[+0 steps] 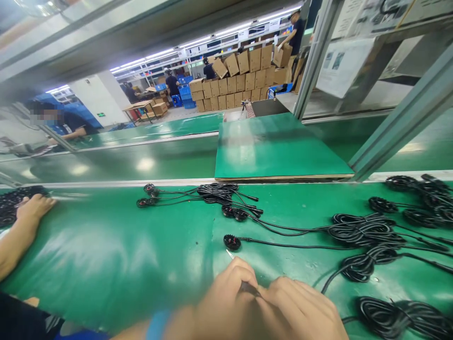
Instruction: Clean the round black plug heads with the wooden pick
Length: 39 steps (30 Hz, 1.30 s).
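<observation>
My left hand (pixel 230 293) is closed in a pinch low in the middle of the head view. A thin pointed metal tool (pixel 230 254) sticks out past its fingers; its kind is unclear. My right hand (pixel 302 307) is closed right beside it. Between the two hands shows a small dark piece (pixel 249 289), mostly covered by fingers. Black cable (pixel 328 281) runs from a coiled bundle to behind my right hand. Just beyond my left hand lies a black toothed round part (pixel 232 242) on a cable.
Coiled black cables (pixel 364 229) with round ends spread over the green work surface (pixel 141 255) at right. Another bundle (pixel 217 192) lies near the back edge. A raised green board (pixel 276 146) stands beyond. At left, another person's hand (pixel 35 208) touches black parts (pixel 14 203).
</observation>
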### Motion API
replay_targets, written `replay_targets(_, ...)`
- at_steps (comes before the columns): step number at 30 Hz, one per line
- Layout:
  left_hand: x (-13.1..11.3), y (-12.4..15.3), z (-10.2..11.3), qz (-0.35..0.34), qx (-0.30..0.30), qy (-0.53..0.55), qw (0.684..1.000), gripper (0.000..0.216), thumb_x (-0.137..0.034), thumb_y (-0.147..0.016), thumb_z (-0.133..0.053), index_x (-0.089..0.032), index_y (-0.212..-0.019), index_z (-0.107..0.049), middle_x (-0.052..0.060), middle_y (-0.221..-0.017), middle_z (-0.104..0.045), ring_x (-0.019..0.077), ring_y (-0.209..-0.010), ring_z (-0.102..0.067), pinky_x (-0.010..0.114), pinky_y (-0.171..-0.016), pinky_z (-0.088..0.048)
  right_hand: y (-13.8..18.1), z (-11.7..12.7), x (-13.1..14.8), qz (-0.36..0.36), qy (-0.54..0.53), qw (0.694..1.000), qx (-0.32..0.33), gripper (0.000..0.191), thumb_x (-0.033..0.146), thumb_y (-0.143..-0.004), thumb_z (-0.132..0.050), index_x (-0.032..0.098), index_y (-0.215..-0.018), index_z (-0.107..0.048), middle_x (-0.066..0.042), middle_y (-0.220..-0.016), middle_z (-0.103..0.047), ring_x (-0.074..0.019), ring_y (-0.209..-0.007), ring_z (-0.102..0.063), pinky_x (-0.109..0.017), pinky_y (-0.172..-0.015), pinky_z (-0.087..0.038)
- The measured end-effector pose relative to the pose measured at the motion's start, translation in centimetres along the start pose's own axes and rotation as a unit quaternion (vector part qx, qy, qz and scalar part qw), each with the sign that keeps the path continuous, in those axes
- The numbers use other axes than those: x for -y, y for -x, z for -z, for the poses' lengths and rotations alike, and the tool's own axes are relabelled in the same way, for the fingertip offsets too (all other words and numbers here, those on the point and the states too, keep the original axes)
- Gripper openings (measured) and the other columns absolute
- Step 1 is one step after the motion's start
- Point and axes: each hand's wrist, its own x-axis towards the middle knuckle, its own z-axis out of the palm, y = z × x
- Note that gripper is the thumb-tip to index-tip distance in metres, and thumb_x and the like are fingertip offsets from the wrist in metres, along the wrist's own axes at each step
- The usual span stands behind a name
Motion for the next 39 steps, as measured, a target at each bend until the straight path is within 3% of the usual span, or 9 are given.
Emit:
replay_targets(9,-1.0,-0.3,-0.4,0.068,-0.031,0.032,0.997,0.030,-0.048,-0.095,-0.045,-0.021,-0.088,-0.056,0.007,-0.086,-0.055,0.0216,-0.085,-0.054,0.036,-0.080,-0.047,0.1,0.1,-0.4,-0.053,-0.085,0.994,0.043,0.024,0.019,-0.101,-0.042,0.021,-0.081,-0.054,0.002,-0.067,-0.051,-0.0142,-0.056,-0.051,-0.028,-0.054,-0.034)
replay_targets(13,-1.2,-1.0,-0.5,0.079,-0.063,0.072,0.992,0.034,-0.049,-0.091,-0.054,-0.018,-0.106,-0.053,0.012,-0.107,-0.053,0.0225,-0.096,-0.054,0.037,-0.083,-0.048,-0.8,0.7,-0.7,-0.196,-0.250,0.941,0.118,0.028,0.031,-0.104,-0.044,0.021,-0.084,-0.059,0.003,-0.069,-0.058,-0.0128,-0.058,-0.055,-0.023,-0.053,-0.040)
replay_targets(17,-1.1,-1.2,-0.7,0.186,-0.060,0.219,0.956,0.045,-0.046,-0.085,-0.065,-0.019,-0.117,-0.048,0.010,-0.108,-0.056,0.0125,-0.073,-0.057,0.025,-0.063,-0.048,-1.7,1.2,-2.8,-0.264,-0.310,0.896,0.176,0.050,0.042,-0.107,-0.035,0.020,-0.070,-0.058,0.002,-0.061,-0.058,-0.0150,-0.057,-0.057,-0.022,-0.052,-0.042)
replay_targets(19,-0.9,-1.1,-0.7,0.229,-0.058,0.269,0.934,0.057,-0.043,-0.079,-0.072,-0.019,-0.124,-0.046,0.009,-0.104,-0.058,0.0092,-0.065,-0.056,0.022,-0.056,-0.046,-2.0,1.0,-4.0,-0.273,-0.256,0.907,0.192,0.038,0.039,-0.103,-0.044,0.021,-0.076,-0.063,0.002,-0.065,-0.061,-0.0157,-0.059,-0.059,-0.023,-0.055,-0.042)
replay_targets(21,-0.6,-0.9,-0.7,0.235,-0.057,0.293,0.925,0.063,-0.040,-0.075,-0.076,-0.020,-0.127,-0.047,0.008,-0.105,-0.059,0.0085,-0.061,-0.058,0.021,-0.053,-0.046,-2.2,0.5,-4.4,-0.255,-0.184,0.923,0.223,0.008,0.026,-0.092,-0.060,0.024,-0.086,-0.066,0.004,-0.073,-0.064,-0.0160,-0.065,-0.060,-0.023,-0.058,-0.042)
replay_targets(25,-0.1,-0.6,-0.5,0.197,-0.034,0.279,0.939,0.059,-0.032,-0.073,-0.077,-0.021,-0.126,-0.054,0.008,-0.109,-0.062,0.0079,-0.062,-0.060,0.021,-0.055,-0.047,-2.5,-0.4,-3.1,-0.154,-0.035,0.948,0.275,0.022,0.005,-0.076,-0.063,0.024,-0.087,-0.062,0.003,-0.081,-0.063,-0.0190,-0.071,-0.061,-0.024,-0.058,-0.037)
replay_targets(29,-0.3,-0.7,-0.5,0.193,-0.028,0.257,0.947,0.050,-0.027,-0.074,-0.077,-0.019,-0.120,-0.059,0.005,-0.094,-0.067,0.0121,-0.071,-0.063,0.024,-0.067,-0.051,-2.4,-0.8,-2.2,-0.105,0.039,0.954,0.278,0.026,0.000,-0.071,-0.052,0.021,-0.085,-0.059,0.001,-0.078,-0.061,-0.0187,-0.063,-0.060,-0.025,-0.054,-0.034)
replay_targets(36,0.6,-1.5,-0.6,0.212,-0.068,0.341,0.914,0.058,-0.039,-0.070,-0.082,-0.017,-0.117,-0.056,0.005,-0.098,-0.063,0.0108,-0.069,-0.063,0.022,-0.062,-0.050,-1.6,0.3,-4.6,-0.103,0.092,0.973,0.183,0.017,0.013,-0.086,-0.037,0.024,-0.079,-0.048,-0.001,-0.072,-0.054,-0.0225,-0.058,-0.060,-0.028,-0.048,-0.038)
replay_targets(39,1.0,-1.6,-0.6,0.231,-0.084,0.339,0.908,0.062,-0.032,-0.062,-0.087,-0.017,-0.115,-0.057,0.003,-0.094,-0.063,0.0081,-0.066,-0.059,0.020,-0.058,-0.048,-1.7,1.5,-5.3,-0.156,-0.017,0.980,0.124,0.010,0.020,-0.091,-0.041,0.024,-0.082,-0.044,0.003,-0.069,-0.053,-0.0166,-0.049,-0.056,-0.025,-0.045,-0.043)
